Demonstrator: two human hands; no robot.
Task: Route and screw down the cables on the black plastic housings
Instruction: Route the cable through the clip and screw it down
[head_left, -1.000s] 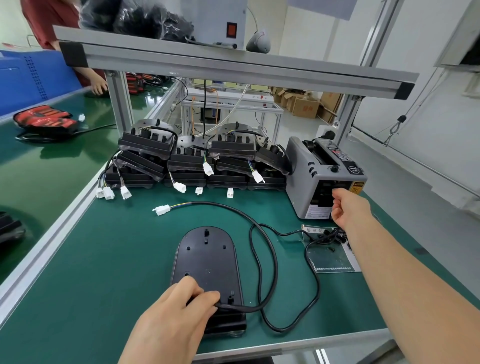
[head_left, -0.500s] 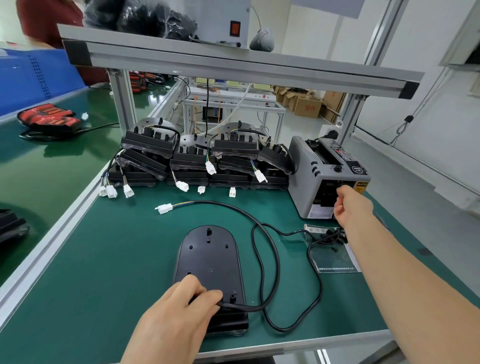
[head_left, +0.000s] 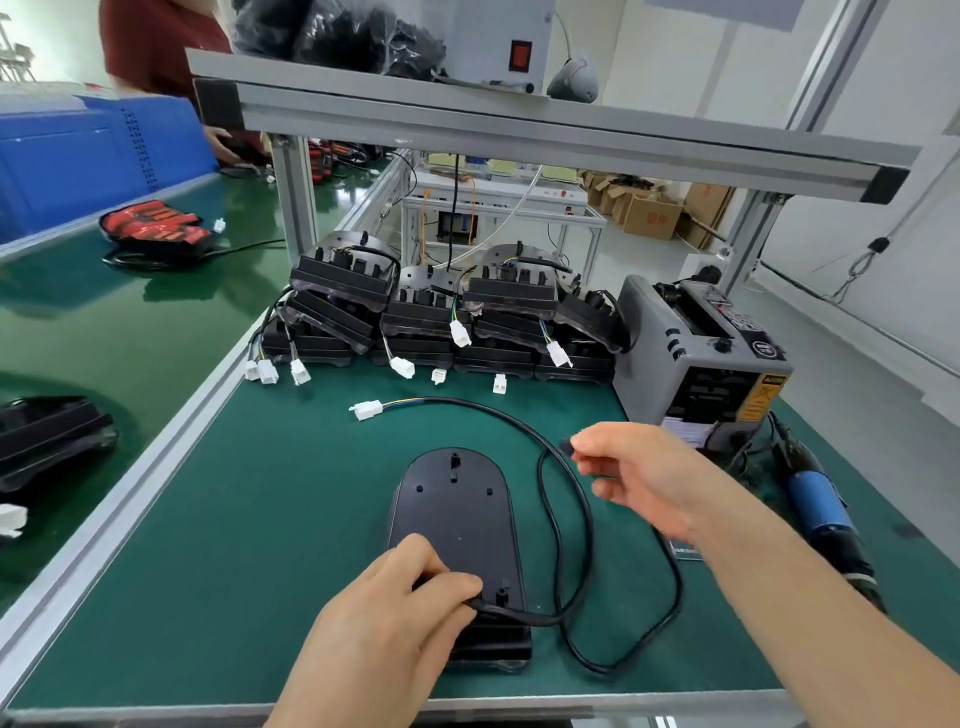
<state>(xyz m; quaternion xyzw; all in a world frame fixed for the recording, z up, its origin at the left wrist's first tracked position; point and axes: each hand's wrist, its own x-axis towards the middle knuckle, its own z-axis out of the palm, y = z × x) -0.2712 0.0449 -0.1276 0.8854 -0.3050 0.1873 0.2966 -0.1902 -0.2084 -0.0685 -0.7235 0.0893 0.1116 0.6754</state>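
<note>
Your left hand (head_left: 384, 618) sits on the near end of the black housing (head_left: 457, 504), which lies flat on the green tabletop (head_left: 260, 519) right in front of you. Its fingers are curled and pinch the cable (head_left: 452, 399) just beside the little posts there. Your right hand (head_left: 649, 478) is up in the air, off to the right of the housing. Its thumb and fingers are pinched on a small dark piece (head_left: 567, 447). It looks like a bit of tape, but I cannot tell for sure. The job now seems to be to fix the cable in its place. Press the cable flat with your left hand so it cannot pop up. Bring the small piece down slowly and set it right over the cable, not beside it. Rub it down well. The rest of the cable makes big loops to the right, and its white plug (head_left: 366, 409) lies far up the tabletop, so do not pull hard or the loops will drag. The blue screwdriver (head_left: 815, 499) lies near on your right for the screws.
</note>
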